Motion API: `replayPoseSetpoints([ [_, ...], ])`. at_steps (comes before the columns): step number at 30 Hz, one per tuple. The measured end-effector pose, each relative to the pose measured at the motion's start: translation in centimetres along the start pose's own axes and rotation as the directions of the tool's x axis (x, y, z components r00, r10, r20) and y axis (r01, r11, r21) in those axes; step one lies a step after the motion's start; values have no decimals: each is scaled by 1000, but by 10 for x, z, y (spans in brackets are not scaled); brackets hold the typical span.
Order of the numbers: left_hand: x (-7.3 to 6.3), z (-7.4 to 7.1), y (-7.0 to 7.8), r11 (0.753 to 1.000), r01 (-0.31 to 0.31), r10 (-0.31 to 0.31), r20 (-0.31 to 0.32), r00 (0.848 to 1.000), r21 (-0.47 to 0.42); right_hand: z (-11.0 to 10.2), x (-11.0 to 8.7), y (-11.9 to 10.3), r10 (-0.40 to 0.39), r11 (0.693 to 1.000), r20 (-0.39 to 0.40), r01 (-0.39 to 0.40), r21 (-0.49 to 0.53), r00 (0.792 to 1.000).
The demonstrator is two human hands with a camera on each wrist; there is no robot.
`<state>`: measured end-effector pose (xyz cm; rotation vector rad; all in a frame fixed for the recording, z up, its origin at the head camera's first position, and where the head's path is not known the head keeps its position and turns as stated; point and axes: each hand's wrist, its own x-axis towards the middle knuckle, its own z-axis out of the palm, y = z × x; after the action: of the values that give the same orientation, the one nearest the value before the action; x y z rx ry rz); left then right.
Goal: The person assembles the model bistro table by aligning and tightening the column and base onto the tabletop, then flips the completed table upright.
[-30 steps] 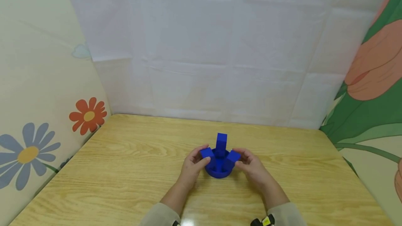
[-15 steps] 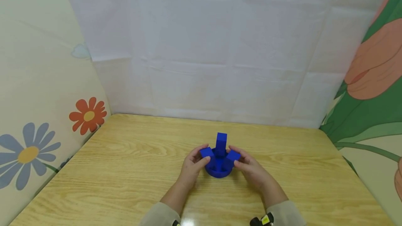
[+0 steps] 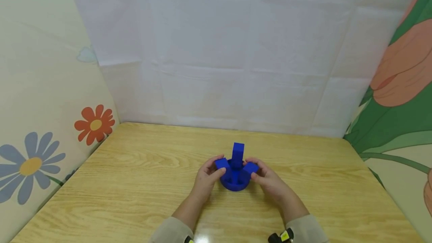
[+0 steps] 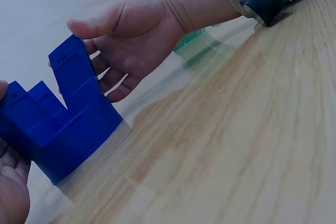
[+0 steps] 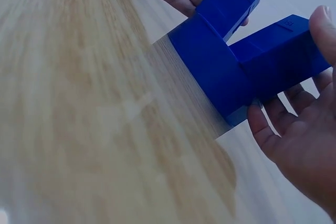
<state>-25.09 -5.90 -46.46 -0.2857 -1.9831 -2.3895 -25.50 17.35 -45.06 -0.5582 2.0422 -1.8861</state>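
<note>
A blue round base [image 3: 235, 187] with three square upright posts stands on the table between my hands in the head view. At the left post [image 3: 222, 164] my left hand [image 3: 204, 178] grips, thumb in front and fingers behind. My right hand [image 3: 274, 183] holds the right post [image 3: 251, 168] between its thumb and fingers. The rear post [image 3: 237, 151] rises untouched. In the right wrist view, fingers of my right hand [image 5: 310, 135] also reach the base's lower edge. Small raised marks show on the blue walls, too small to read.
The wood-grain table [image 3: 141, 175] spreads around the base. A white cloth [image 3: 216, 59] hangs along its back edge, with flower-patterned panels [image 3: 30, 166] at both sides. Each wrist wears a dark strapped device [image 3: 281, 236].
The fingers of my right hand have shifted slightly left and inward behind the right post, and its thumb has moved a little. My left hand and the blue base stay almost in place.
</note>
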Motion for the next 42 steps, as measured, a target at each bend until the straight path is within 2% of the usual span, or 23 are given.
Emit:
replayPoseSetpoints([
  [12,0,-1,-2,1000,-11,11,1,1000,-3,0,-1,-1,-25,999,1,25,-41,1000],
  [13,0,-1,-2,1000,-12,12,-3,1000,-6,0,-2,-2,-12,998,4,12,-54,1000],
  [16,-1,-1,-4,1000,-12,12,-10,1000,-6,-5,-4,-10,-3,983,40,10,-181,999],
  [18,-1,-1,-4,1000,-16,15,-8,1000,-9,-8,-4,-19,-6,951,65,26,-309,998],
  [21,-1,-1,-3,1000,-19,19,-6,1000,-10,-8,-2,-37,12,863,60,20,-504,998],
  [22,0,0,-3,1000,-23,23,-5,1000,-9,-6,0,-44,27,831,42,1,-557,999],
  [25,1,0,-2,1000,-24,24,-4,1000,-11,4,3,-60,76,706,-24,-71,-704,997],
  [27,1,1,-2,1000,-28,28,2,1000,-9,11,5,-67,94,628,-61,-107,-771,994],
  [29,1,1,-2,1000,-29,29,1,1000,-9,17,6,-72,96,569,-82,-122,-813,992],
  [30,1,1,-2,1000,-29,29,2,1000,-7,20,6,-73,96,550,-89,-127,-826,991],
  [33,1,1,-2,999,-31,31,-1,1000,-7,25,7,-76,98,531,-112,-147,-834,989],
  [37,1,1,-2,999,-37,37,0,999,2,27,10,-77,107,522,-120,-159,-838,987],
  [40,0,0,-2,999,-36,35,8,999,15,26,10,-75,107,541,-124,-163,-825,986],
  [42,0,-1,-2,999,-32,31,23,999,20,23,9,-73,106,574,-129,-167,-802,986],
])
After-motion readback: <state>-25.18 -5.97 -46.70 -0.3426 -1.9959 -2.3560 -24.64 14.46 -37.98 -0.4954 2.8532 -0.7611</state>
